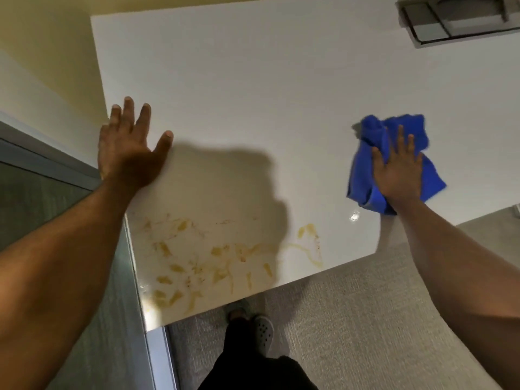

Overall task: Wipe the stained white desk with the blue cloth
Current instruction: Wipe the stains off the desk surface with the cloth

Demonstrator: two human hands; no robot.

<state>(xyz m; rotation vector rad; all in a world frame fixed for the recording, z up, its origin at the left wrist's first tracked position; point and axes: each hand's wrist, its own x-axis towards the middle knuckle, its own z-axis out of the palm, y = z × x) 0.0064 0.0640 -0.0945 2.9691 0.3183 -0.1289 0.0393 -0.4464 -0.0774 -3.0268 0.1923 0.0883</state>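
blue cloth (394, 164), white desk (267, 94), stains (197, 263) seemingly yellow-brown.

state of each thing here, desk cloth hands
white desk: yellowish stains smeared across its near left part, the rest looks clean
blue cloth: bunched up, lying on the desk, pressed under the right hand, away from the stains
right hand: flat, fingers spread on the cloth
left hand: open, empty, at the desk's left edge

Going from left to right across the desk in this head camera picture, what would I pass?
Left hand flat at the desk's left edge → yellow stains near the front → right hand pressing on the blue cloth → grey tray at the far right corner.
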